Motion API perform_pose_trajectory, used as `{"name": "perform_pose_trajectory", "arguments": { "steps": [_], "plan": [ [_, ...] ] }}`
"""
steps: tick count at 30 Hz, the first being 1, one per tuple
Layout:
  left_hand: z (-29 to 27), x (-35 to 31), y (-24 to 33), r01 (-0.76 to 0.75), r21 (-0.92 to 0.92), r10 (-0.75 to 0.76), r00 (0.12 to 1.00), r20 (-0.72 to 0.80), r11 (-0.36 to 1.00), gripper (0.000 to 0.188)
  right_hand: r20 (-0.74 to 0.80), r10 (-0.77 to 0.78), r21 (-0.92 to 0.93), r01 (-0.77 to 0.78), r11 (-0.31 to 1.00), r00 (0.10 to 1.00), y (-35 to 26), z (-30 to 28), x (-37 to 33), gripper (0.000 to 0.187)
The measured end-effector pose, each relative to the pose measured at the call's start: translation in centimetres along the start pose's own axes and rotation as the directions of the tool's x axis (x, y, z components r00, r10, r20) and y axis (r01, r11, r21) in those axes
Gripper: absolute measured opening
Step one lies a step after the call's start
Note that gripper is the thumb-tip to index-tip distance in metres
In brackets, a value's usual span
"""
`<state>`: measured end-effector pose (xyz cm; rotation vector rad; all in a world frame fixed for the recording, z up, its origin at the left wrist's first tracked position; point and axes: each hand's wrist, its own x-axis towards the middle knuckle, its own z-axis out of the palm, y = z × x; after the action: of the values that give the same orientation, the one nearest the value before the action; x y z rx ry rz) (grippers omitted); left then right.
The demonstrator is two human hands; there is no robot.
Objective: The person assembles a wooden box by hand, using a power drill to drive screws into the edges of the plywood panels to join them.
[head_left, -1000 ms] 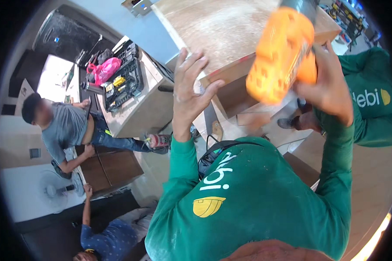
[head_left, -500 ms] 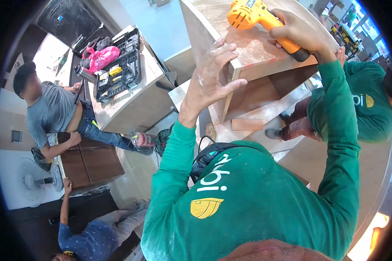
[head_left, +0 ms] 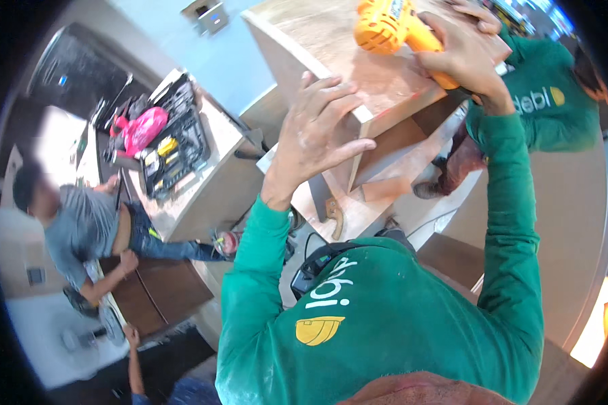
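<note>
In my right hand (head_left: 467, 62) is an orange power drill (head_left: 383, 28), gripped by its handle, its vented body over the top panel of a wooden cabinet (head_left: 368, 71). My left hand (head_left: 317, 131) has its fingers spread and its thumb stretched out beside the panel's near left corner. Those fingers lie along the pale side board, and nothing is held in them. Below the top panel the cabinet shows an open cavity (head_left: 392, 152). A person in a green shirt (head_left: 550, 94) stands at the right, with a hand (head_left: 478, 13) on the panel's far edge.
A wooden-handled saw (head_left: 334, 217) lies on a board below the cabinet. At left a bench carries an open black tool case (head_left: 175, 158) and a pink bag (head_left: 145, 128). A person in grey (head_left: 88, 223) sits beyond it. A red cylinder (head_left: 228, 243) stands on the floor.
The view has shifted, and the saw handle now shows below the cabinet. The drill and my right hand sit a little differently over the panel. The co-worker's hand is now on the panel's far edge.
</note>
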<state>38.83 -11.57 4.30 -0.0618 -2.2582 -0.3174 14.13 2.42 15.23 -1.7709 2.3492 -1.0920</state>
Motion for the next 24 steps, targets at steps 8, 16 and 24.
{"name": "perform_pose_trajectory", "arguments": {
  "steps": [8, 16, 24],
  "plan": [
    [1.6, 0.5, 1.8, 0.1, 0.007, -0.1, 0.993, -0.062, 0.995, 0.067, -0.045, -0.034, 0.283, 0.045, 0.958, 0.998, 2.8, 0.2, -2.0, 0.083],
    [3.6, 0.8, 1.9, 0.124, 0.192, -0.093, 0.982, -0.163, 0.974, 0.056, -0.119, -0.053, 0.583, 0.113, 0.804, 0.991, 3.0, 3.3, -2.9, 0.051],
    [-0.6, 5.6, 0.8, -0.085, 0.163, 0.068, 0.992, 0.106, 0.983, 0.042, -0.326, -0.066, 0.772, 0.306, 0.557, 0.943, -1.0, 4.5, -8.3, 0.067]
  ]
}}
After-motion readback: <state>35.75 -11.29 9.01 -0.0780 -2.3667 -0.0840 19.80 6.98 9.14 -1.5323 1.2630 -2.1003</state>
